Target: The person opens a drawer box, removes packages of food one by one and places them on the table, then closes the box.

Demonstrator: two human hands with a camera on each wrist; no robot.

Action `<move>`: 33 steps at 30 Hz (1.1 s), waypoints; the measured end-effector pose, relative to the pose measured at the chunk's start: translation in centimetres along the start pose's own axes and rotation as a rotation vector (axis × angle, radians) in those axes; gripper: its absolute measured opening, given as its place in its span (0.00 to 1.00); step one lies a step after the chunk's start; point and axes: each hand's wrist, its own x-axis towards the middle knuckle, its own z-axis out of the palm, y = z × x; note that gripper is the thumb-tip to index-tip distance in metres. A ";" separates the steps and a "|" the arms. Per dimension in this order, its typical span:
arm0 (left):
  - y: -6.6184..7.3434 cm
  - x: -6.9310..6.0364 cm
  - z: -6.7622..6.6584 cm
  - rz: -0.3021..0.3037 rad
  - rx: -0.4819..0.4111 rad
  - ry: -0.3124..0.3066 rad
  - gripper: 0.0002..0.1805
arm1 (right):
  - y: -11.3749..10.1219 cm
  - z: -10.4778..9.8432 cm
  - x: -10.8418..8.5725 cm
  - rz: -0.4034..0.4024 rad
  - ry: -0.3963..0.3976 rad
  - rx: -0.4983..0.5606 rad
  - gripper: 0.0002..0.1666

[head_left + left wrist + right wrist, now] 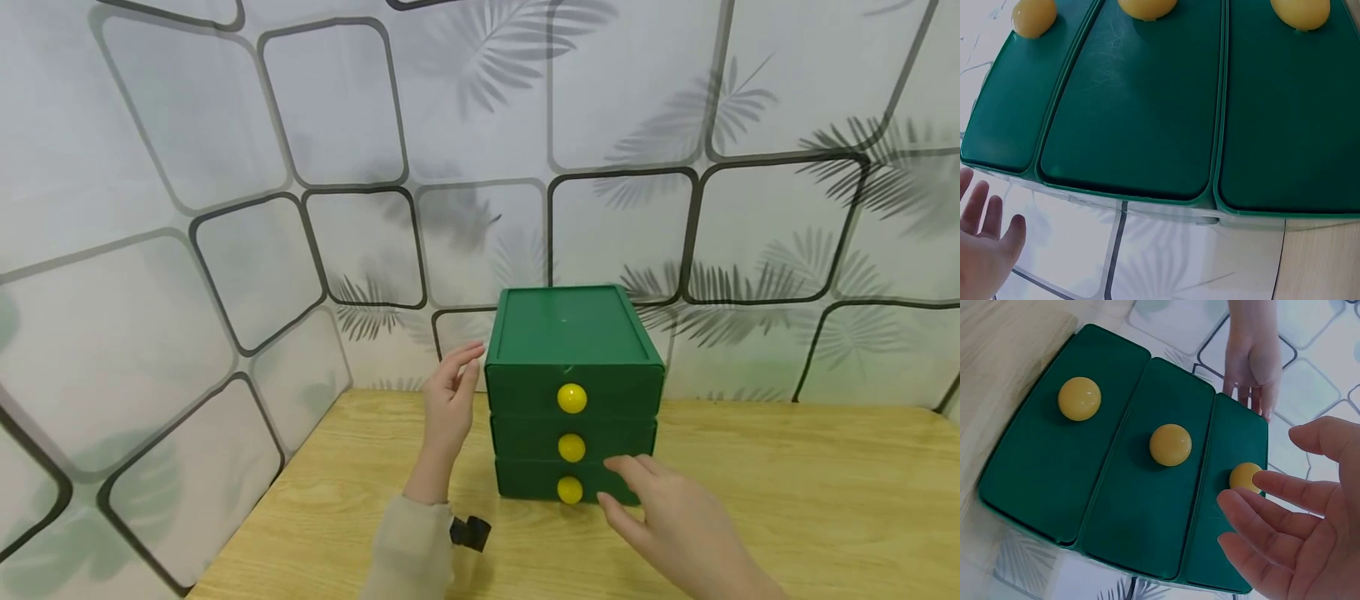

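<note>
A green cabinet (573, 325) with three stacked drawers, each with a round yellow knob (572, 398), stands on the wooden table. All three drawers look closed. My left hand (448, 404) is raised beside the cabinet's upper left side, fingers loosely extended; in the left wrist view the hand (985, 250) is near the cabinet's edge, and contact cannot be told. My right hand (667, 508) is in front of the lower right drawers, thumb and fingers apart, holding nothing. In the right wrist view the right hand (1310, 531) has its fingers spread in front of the drawer fronts.
The wood-grain table (795, 492) extends to both sides of the cabinet. Behind it and on the left hangs a pale patterned curtain or wall covering (480, 108) with leaf shapes. A black strap piece (471, 533) is at my left wrist.
</note>
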 end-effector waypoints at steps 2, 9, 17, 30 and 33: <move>-0.1 0.1 0.1 0.001 -0.013 -0.033 0.13 | -0.1 -0.2 0.3 0.015 -0.016 0.025 0.15; -2.0 0.3 0.5 -0.012 -0.049 -0.092 0.15 | -0.3 -1.2 1.4 0.062 -0.008 0.084 0.15; -3.6 0.3 0.5 -0.017 -0.144 -0.110 0.17 | -0.6 -2.2 2.5 0.055 0.074 0.121 0.15; -3.5 0.1 0.4 -0.040 -0.173 -0.118 0.18 | -0.9 -2.3 4.2 0.056 0.163 0.200 0.15; -3.5 0.1 0.4 -0.037 -0.171 -0.117 0.17 | -1.1 -2.0 4.6 0.049 0.185 0.223 0.14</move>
